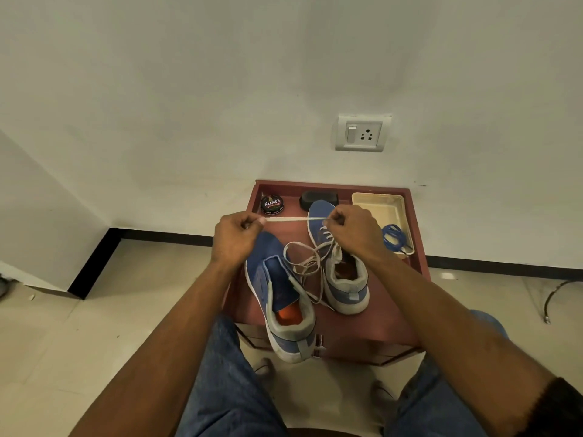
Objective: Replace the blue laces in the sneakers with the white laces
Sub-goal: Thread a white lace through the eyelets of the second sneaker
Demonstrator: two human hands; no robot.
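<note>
A red-brown table [391, 316] is standing against a white wall [189, 89], and both forearms are reaching over its near edge. Two blue sneakers are sitting on it, heels toward the person. The left sneaker [277, 298] is lying just below the left hand, its eyelets bare and its tongue open, its heel hanging over the table's near edge. The right sneaker [340, 272] is sitting directly under the right hand, with white lace crossing its lowest eyelets near the toe.

A cream tray [378, 206] is resting to the right of the right hand at the table's far corner, and a coil of blue laces [394, 236] is lying in its near end, just beside the right wrist. A black block [318, 198] is sitting beyond the right sneaker's toe, and a round polish tin [272, 205] is sitting just beyond the taut lace between the hands. A wall socket [362, 133] is showing above the table.

The left hand [236, 238] is curling closed and pinching one end of the white lace [285, 219] between thumb and fingertip. The right hand [353, 231] is curling likewise and pinching the same lace near the right sneaker's toe. The stretch between the two grips is running taut and level. Slack loops of white lace are lying between the sneakers, below and between both hands, trailing toward the right sneaker's heel
</note>
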